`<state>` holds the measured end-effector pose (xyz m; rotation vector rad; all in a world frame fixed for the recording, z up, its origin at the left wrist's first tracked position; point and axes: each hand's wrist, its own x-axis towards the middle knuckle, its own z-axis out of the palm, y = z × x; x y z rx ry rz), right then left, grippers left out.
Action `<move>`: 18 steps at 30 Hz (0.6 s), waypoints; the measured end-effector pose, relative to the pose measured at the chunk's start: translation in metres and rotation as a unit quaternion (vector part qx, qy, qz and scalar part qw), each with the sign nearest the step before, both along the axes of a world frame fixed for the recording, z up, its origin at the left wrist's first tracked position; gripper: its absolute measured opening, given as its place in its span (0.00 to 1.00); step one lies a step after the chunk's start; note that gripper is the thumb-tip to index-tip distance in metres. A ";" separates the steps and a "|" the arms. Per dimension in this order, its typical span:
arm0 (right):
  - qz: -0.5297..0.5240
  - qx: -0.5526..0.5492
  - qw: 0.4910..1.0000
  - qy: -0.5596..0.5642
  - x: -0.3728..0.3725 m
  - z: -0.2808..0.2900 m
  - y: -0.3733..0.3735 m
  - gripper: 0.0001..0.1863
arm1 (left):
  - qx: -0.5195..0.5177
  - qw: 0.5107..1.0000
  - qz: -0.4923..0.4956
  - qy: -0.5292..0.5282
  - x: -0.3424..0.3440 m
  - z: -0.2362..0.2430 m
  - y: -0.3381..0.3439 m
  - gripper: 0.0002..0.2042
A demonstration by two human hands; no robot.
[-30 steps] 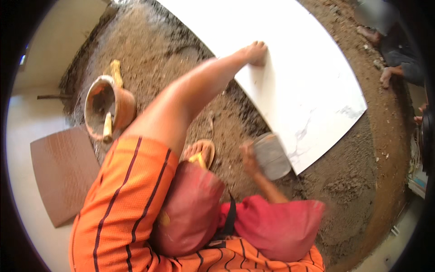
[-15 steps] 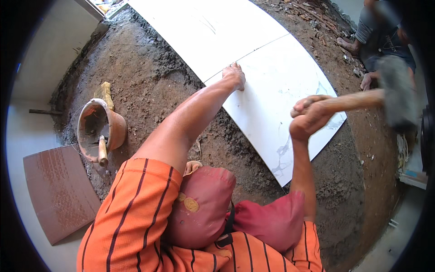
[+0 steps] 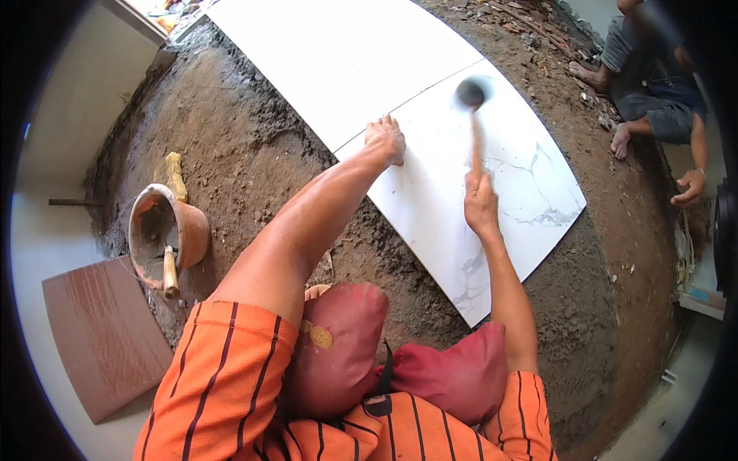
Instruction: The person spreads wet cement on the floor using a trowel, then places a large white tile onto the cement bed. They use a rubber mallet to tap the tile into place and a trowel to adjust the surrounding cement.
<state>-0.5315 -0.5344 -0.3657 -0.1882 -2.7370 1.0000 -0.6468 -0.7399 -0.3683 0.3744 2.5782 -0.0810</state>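
A large white marble-patterned tile (image 3: 530, 192) lies on the mortar bed in front of me. Another white tile (image 3: 346, 61) adjoins its far-left edge along a thin joint. With its fingers stretched out, my left hand (image 3: 385, 140) rests by the near end of that joint. My right hand (image 3: 481, 201) is wrapped round the wooden handle of a mallet (image 3: 476, 146). The dark mallet head is over the far part of the nearer tile, blurred by motion. Whether it touches the surface I cannot tell.
At left stands a bucket (image 3: 196, 234) with a wooden-handled tool in it, beside a yellowish lump (image 3: 175, 177). A brown tile (image 3: 108, 330) leans at the lower left. Another person (image 3: 665, 115) sits at the far right. Rough soil and mortar (image 3: 231, 138) surround the white tiles.
The mallet has swung from the right, down and over the nearer white tile. My right hand has moved left with it. My left hand stays by the joint.
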 end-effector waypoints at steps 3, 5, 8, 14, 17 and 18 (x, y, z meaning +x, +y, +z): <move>-0.009 -0.139 0.990 0.001 -0.003 0.052 -0.002 0.19 | -0.020 1.000 0.004 0.012 -0.008 0.001 -0.003 0.50; -0.028 -0.215 0.974 0.065 -0.003 0.078 -0.016 0.16 | -0.033 0.999 0.012 -0.009 0.007 0.002 -0.015 0.50; -0.028 -0.230 0.969 0.091 -0.008 0.034 0.012 0.17 | -0.003 1.000 0.000 0.018 -0.002 0.008 0.001 0.49; -0.019 -0.385 0.922 -0.031 -0.002 0.086 0.002 0.21 | -0.049 0.997 0.030 -0.044 0.003 0.010 -0.007 0.52; -0.001 -0.282 0.927 0.245 -0.018 0.072 0.000 0.19 | -0.017 0.998 0.040 -0.045 0.001 0.003 -0.008 0.52; -0.025 -0.240 0.950 0.196 -0.014 0.047 0.012 0.19 | -0.019 1.000 0.018 -0.003 0.002 0.004 0.002 0.51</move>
